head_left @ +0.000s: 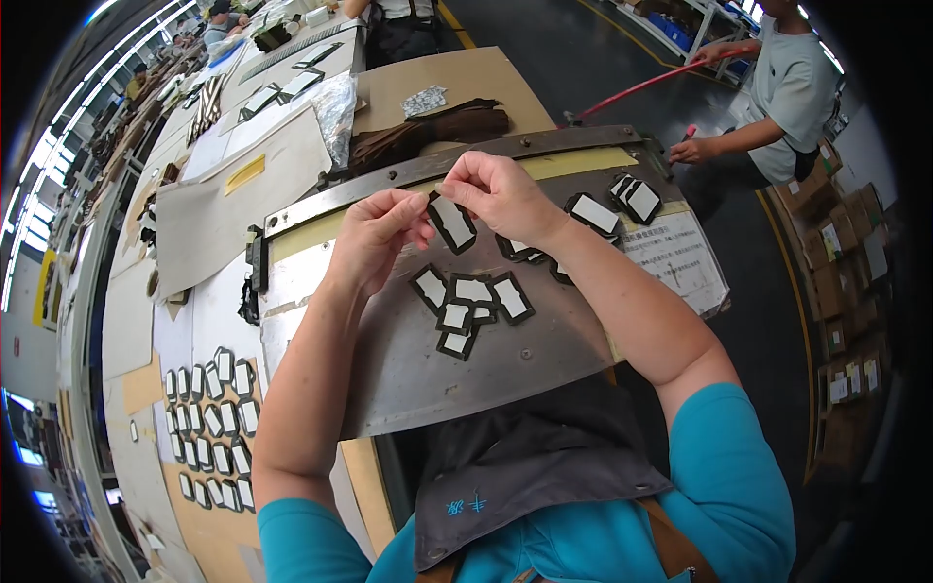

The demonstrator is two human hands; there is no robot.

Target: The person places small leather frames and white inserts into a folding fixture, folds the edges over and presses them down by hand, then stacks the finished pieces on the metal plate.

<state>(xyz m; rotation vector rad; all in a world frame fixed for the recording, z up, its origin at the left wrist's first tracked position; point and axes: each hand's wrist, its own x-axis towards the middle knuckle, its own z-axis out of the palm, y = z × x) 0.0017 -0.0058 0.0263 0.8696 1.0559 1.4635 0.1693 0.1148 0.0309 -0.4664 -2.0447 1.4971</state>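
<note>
Both hands are raised over the metal plate [408, 379] of the workbench. A small rectangular black-edged white piece [452, 223] hangs between them, tilted. My right hand [505, 199] pinches its upper end between thumb and fingertips. Close against it, my left hand [381, 233] is also closed, its thumb and forefinger pressed together at the piece's upper left edge. Below lies a loose pile of similar black-edged pieces [471, 291], some overlapping. More such pieces [595, 214] rest to the right, partly hidden by my right forearm.
Rows of similar pieces [209, 418] lie on the left table. A metal bar [544, 144] runs along the plate's far edge, with dark brown strips [437, 131] beyond it. A printed sheet [675, 257] lies at right. Another person [792, 92] holds a red pole [641, 89].
</note>
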